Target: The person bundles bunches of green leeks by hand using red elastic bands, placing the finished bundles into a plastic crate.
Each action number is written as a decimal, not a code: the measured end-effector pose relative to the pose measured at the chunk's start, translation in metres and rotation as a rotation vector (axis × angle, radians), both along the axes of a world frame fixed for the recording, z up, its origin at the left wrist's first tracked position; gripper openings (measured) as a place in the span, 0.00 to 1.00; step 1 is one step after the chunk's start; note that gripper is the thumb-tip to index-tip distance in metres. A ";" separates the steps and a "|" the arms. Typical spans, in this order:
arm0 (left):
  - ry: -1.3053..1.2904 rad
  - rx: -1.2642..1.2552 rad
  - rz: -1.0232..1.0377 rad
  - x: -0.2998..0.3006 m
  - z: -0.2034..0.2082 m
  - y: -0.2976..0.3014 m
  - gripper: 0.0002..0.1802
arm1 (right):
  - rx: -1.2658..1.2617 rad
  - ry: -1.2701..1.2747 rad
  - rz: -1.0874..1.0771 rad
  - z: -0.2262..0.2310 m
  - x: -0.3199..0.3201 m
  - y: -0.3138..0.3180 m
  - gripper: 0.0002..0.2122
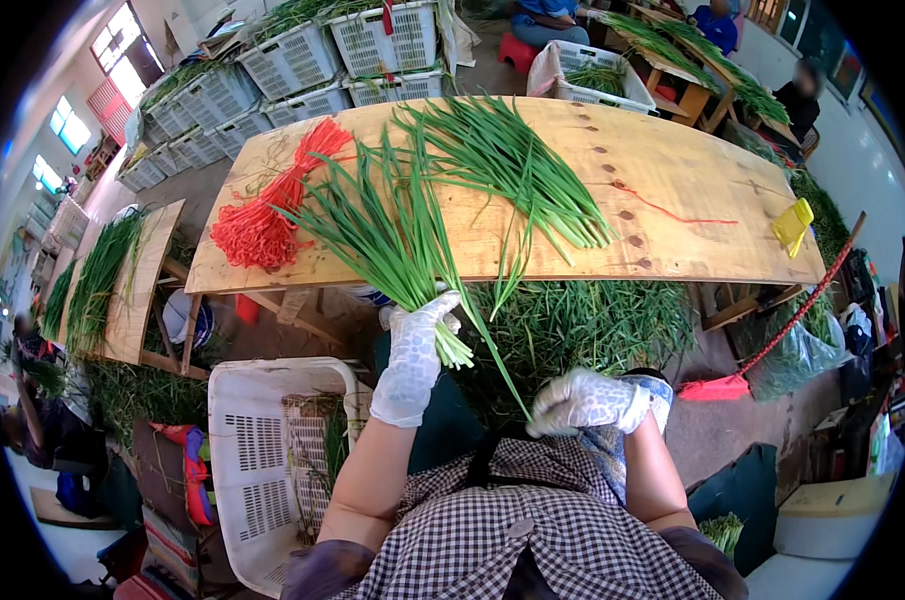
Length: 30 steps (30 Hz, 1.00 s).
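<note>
My left hand (421,350), in a white glove, is closed round the white stem ends of a bunch of green chives (388,235). The bunch's leaves fan out over the near edge of the wooden table (693,215). From the bunch one long chive leaf (495,357) slants down to my right hand (588,402), gloved too, whose fingers are pinched together at its end. Farther back on the table lies a loose pile of chives (518,165), stems toward me. Left of the bunch is a heap of red strings (273,205).
A white plastic crate (263,375) stands at my left. Cut greens (603,335) cover the floor under the table. A single red string (673,212) and a yellow object (793,228) lie on the table's right. Stacked crates (293,60) fill the back; other people sit at far tables.
</note>
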<state>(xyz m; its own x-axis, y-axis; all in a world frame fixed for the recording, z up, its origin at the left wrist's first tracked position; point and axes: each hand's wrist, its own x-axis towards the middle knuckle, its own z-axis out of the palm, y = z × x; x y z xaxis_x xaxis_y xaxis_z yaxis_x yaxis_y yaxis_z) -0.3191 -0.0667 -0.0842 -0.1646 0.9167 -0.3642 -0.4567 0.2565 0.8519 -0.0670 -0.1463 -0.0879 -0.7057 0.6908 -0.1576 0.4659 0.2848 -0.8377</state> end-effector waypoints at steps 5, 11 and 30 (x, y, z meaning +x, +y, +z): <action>-0.018 0.003 -0.054 0.003 -0.005 -0.004 0.11 | 0.204 -0.376 -0.404 -0.075 0.019 0.018 0.14; 0.072 -0.036 -0.086 0.007 -0.013 -0.012 0.11 | -0.410 0.654 -0.723 -0.015 -0.073 0.045 0.14; -0.218 0.122 -0.038 -0.021 0.010 -0.010 0.18 | -0.216 0.123 -0.693 -0.052 -0.033 0.032 0.19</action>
